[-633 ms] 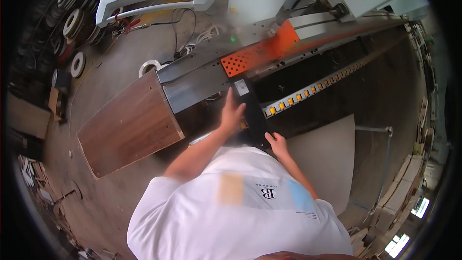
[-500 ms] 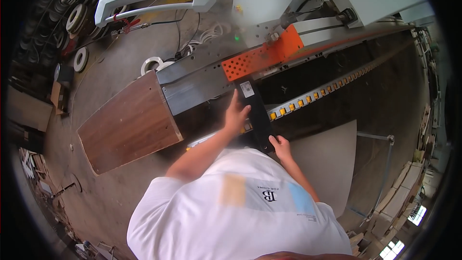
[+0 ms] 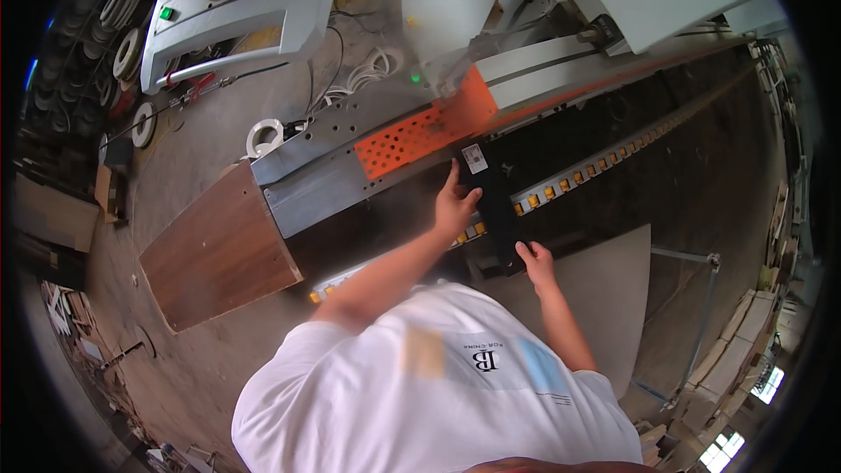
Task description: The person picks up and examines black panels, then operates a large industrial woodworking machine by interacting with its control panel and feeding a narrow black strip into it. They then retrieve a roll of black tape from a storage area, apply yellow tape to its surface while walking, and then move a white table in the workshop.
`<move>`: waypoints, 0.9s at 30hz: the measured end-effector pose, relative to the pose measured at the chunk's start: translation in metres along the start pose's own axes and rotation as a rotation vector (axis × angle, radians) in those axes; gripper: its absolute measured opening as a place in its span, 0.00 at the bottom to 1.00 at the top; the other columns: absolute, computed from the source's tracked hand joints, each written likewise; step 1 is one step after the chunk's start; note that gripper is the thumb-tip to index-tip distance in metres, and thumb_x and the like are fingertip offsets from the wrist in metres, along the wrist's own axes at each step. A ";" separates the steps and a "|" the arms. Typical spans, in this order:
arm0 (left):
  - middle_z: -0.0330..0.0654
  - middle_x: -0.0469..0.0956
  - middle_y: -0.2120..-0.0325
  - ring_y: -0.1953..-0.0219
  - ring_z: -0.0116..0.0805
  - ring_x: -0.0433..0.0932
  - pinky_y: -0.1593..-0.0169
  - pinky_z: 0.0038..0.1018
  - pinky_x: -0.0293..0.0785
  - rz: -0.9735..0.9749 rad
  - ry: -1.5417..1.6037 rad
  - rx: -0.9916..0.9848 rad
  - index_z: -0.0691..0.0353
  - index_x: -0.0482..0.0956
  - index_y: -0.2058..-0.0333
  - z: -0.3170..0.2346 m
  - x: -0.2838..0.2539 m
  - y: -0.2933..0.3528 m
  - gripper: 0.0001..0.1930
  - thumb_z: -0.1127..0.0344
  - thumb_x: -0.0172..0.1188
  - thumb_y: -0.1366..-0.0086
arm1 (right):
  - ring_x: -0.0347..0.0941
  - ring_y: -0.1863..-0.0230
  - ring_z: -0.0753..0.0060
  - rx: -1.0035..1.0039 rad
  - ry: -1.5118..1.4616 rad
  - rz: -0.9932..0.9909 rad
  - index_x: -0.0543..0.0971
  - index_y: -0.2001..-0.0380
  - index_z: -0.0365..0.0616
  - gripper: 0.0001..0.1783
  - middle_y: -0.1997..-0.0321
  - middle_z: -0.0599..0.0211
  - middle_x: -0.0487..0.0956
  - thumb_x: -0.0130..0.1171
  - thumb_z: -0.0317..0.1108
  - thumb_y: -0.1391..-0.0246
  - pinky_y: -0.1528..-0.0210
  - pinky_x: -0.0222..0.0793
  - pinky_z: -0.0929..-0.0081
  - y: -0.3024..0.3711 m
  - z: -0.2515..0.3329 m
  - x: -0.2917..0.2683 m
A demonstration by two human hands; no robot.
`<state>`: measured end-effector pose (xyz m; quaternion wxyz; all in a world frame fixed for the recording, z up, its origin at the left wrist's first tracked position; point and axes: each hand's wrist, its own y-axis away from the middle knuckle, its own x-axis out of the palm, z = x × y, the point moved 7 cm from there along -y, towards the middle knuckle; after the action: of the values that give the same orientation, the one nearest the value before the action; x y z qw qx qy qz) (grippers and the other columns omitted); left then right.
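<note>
I see the panel running lengthwise away from the shirt, left hand grasping its left edge, right hand its right edge near the closer end.

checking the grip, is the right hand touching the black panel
Touching: the head view shows the right hand with its thumb lying over the near right edge of the black panel.

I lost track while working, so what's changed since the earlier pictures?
The black panel moved right relative to the orange perforated plate, with your left hand and right hand still on it. Nothing was let go; the brown board looks unmoved.
</note>
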<state>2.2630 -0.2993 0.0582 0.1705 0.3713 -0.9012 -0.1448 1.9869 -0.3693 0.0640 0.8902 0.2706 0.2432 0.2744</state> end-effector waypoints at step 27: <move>0.46 0.84 0.53 0.52 0.50 0.83 0.48 0.42 0.78 0.808 -1.325 0.077 0.42 0.78 0.42 0.017 -0.118 0.137 0.23 0.42 0.52 0.29 | 0.75 0.78 0.77 0.180 -0.165 -0.246 0.80 0.59 0.47 0.17 0.74 0.71 0.81 0.67 0.47 0.40 0.77 0.70 0.74 0.069 -0.219 0.037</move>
<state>2.2495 -0.1185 0.0729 -0.3771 -0.1446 -0.8850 -0.2316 1.8621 -0.2215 -0.0656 0.9062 0.3389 0.2241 0.1173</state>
